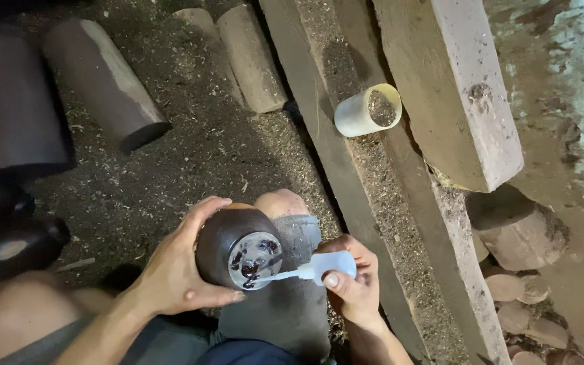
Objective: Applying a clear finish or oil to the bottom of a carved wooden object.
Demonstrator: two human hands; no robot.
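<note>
My left hand (174, 267) wraps around a dark round wooden piece (228, 240) resting on my knee, its flat pale end (255, 260) facing up and blotched with dark spots. My right hand (353, 287) squeezes a small white squeeze bottle (326, 265). The bottle's thin nozzle touches the flat end of the wooden piece.
A white plastic cup (366, 110) lies on its side on long wooden planks (346, 176). A thick timber block (454, 88) leans at the right. Several wooden cylinders (103, 81) lie on the sawdust floor. Dark rounded pieces (8, 243) sit at the left, round offcuts (518, 290) at lower right.
</note>
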